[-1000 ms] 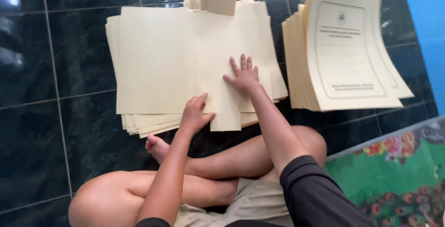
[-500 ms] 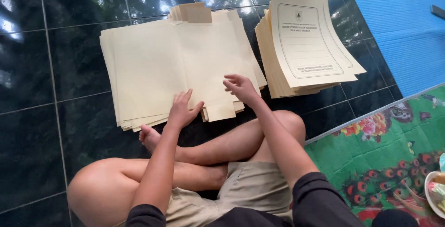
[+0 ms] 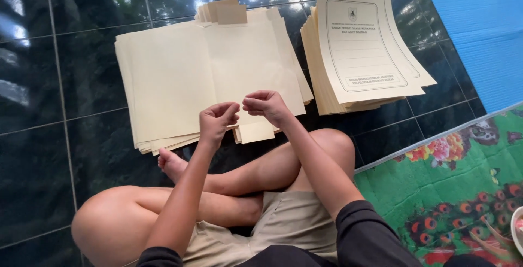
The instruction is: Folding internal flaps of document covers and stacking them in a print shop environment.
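Observation:
I sit cross-legged on dark glossy tiles. My left hand [image 3: 218, 120] and my right hand [image 3: 267, 105] hover close together, fingers curled in, just above the near edge of a wide stack of opened plain cream folders [image 3: 163, 76]. Nothing visible lies in either hand. Small flaps [image 3: 224, 12] stick out at the far edge of that stack, and another flap [image 3: 256, 132] pokes out near my hands. To the right lies a second stack of folded cream folders with a printed frame on the cover [image 3: 365, 49].
A blue mat [image 3: 479, 22] lies at the far right. A green floral rug [image 3: 463, 190] covers the floor beside my right knee, with the rim of a bowl [image 3: 517, 229] at the frame's edge. My bare foot [image 3: 171, 163] rests below the open stack.
Both hands have lifted off the open folders and drawn back toward me, curling from flat, spread fingers into closed ones near each other. The view has shifted a little.

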